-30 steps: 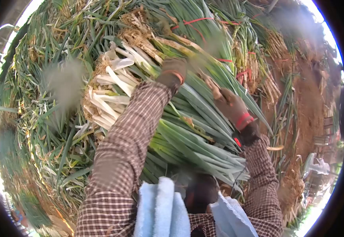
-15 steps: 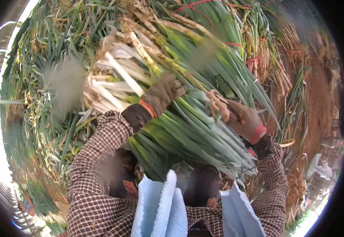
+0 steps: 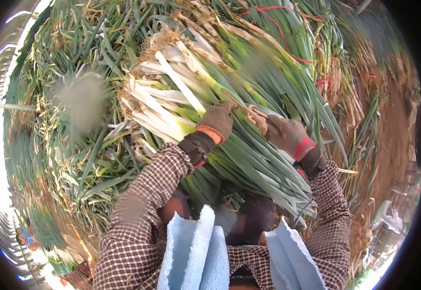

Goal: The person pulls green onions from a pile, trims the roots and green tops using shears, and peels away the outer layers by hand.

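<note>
Brown work gloves on both of your hands. Your left hand (image 3: 218, 118) is curled flat over the thick bundle of long green onions with white stalks (image 3: 220, 130), pressing down. Your right hand (image 3: 283, 133), just beside it on the bundle, pinches a thin tan tie strip (image 3: 254, 116). Red-tied onion bundles (image 3: 312, 58) are stacked behind the bundle.
</note>
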`<state>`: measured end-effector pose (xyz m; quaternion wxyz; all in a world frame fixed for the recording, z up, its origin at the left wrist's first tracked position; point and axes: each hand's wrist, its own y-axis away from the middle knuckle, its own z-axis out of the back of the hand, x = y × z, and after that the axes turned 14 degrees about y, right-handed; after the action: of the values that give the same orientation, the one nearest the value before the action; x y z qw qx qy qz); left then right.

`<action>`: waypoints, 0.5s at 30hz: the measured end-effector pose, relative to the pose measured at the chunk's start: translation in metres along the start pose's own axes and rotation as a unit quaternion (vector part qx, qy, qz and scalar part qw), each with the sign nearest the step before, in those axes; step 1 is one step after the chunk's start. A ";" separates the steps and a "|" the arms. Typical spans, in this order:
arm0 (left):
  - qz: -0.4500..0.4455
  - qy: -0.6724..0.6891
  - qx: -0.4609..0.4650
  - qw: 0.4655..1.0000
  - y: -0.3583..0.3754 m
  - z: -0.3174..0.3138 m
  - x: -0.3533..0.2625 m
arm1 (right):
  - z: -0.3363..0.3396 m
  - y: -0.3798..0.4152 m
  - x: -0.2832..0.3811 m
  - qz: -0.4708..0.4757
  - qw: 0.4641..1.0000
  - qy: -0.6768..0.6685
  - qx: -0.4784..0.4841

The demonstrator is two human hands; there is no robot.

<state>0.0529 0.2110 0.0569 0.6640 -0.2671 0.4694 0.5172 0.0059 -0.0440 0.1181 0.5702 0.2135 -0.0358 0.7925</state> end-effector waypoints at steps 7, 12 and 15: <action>0.184 0.005 -0.125 0.975 -0.007 -0.002 -0.010 | 0.013 -0.020 0.000 0.011 0.999 0.019 0.026; 0.198 0.025 -0.147 0.969 -0.007 -0.006 0.000 | 0.010 -0.004 -0.010 0.017 0.999 0.023 0.021; 0.273 0.009 -0.126 0.954 -0.020 -0.004 -0.012 | 0.009 -0.012 -0.007 0.017 1.000 0.021 0.016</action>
<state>0.0702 0.1961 0.0639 0.4540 -0.2153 0.4613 0.7312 0.0214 -0.0490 0.1211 0.5541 0.2052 -0.0148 0.8066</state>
